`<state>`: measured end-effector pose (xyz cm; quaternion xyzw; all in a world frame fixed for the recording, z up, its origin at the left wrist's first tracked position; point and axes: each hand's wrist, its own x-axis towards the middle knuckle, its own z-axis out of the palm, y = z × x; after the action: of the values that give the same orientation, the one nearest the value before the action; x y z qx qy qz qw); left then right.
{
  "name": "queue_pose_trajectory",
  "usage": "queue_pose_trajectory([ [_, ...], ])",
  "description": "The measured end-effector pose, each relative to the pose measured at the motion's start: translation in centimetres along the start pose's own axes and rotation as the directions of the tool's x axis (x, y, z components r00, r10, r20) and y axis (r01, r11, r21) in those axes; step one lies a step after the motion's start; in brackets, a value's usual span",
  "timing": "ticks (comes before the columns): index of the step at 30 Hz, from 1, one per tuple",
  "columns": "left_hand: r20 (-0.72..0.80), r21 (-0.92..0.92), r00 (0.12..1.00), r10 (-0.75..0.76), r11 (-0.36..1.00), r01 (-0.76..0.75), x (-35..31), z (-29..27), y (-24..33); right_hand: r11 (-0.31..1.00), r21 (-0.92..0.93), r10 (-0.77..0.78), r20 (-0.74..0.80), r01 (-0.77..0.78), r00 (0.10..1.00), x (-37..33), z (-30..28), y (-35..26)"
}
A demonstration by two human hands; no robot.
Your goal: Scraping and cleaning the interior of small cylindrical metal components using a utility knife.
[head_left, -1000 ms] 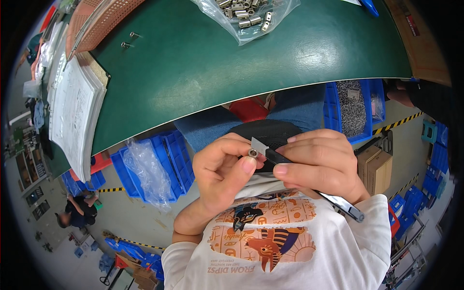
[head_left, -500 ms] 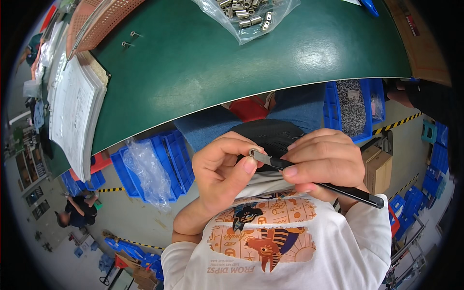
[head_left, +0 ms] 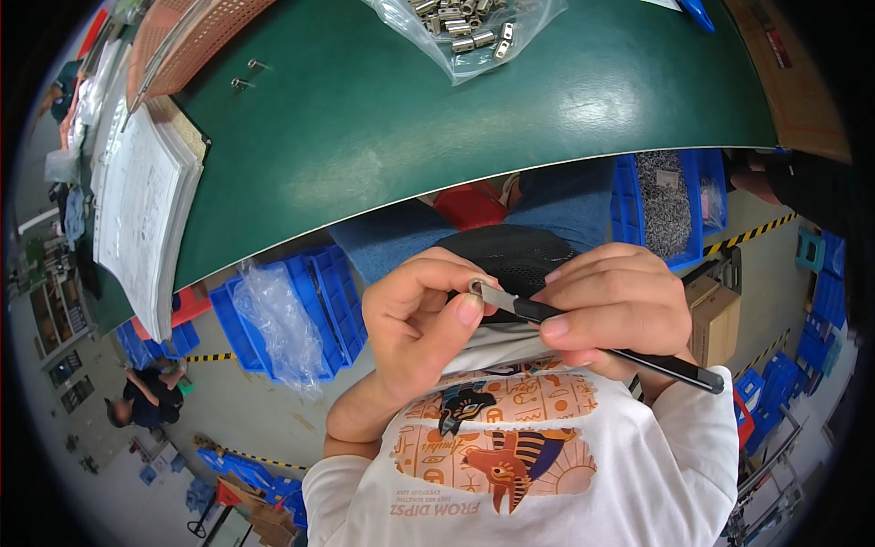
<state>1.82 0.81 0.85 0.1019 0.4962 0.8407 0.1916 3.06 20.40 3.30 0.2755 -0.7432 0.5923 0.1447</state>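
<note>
My left hand (head_left: 415,333) pinches a small silvery metal part (head_left: 475,286) between thumb and forefinger; the fingers cover most of it. In my right hand (head_left: 620,301) is a slim black utility knife (head_left: 674,367), gripped with the thumb on top of the handle near its front. Its short blade points left and touches, or nearly touches, the rim of the metal part. Both hands are close together in front of my shirt, off the near edge of the table.
On the green table (head_left: 392,137) lie a clear bag (head_left: 447,64) of metal parts and two small metal pieces (head_left: 239,84). A paper stack (head_left: 146,214) and a pink perforated basket (head_left: 187,50) stand left. Blue crates (head_left: 342,301) flank my legs.
My right hand has shifted very slightly to the right, its thumb a little farther from the blade, so more of the black handle shows. The left hand stays almost still.
</note>
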Motion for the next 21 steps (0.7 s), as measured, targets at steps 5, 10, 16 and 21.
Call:
queue_pose_trajectory([
  [5, 0.009, -0.022, 1.0, 0.002, 1.0, -0.002, 0.13, 0.22, 0.01, 0.999, 0.039, -0.001, 0.008, 0.001, 1.0, -0.09, -0.05, 0.22],
  [10, 0.025, -0.003, 1.0, 0.004, 1.0, -0.004, 0.1, 0.17, 0.04, 0.999, 0.039, 0.0, 0.055, -0.002, 0.998, -0.17, -0.26, 0.15],
  [16, 0.019, -0.006, 1.0, 0.006, 1.0, -0.006, 0.09, 0.22, 0.0, 1.0, -0.01, -0.009, 0.049, 0.009, 0.999, -0.17, -0.15, -0.04],
  [21, 0.003, 0.0, 1.0, 0.003, 1.0, -0.003, 0.1, 0.29, -0.09, 0.996, -0.075, -0.047, 0.021, 0.049, 0.999, -0.03, 0.09, 0.06],
])
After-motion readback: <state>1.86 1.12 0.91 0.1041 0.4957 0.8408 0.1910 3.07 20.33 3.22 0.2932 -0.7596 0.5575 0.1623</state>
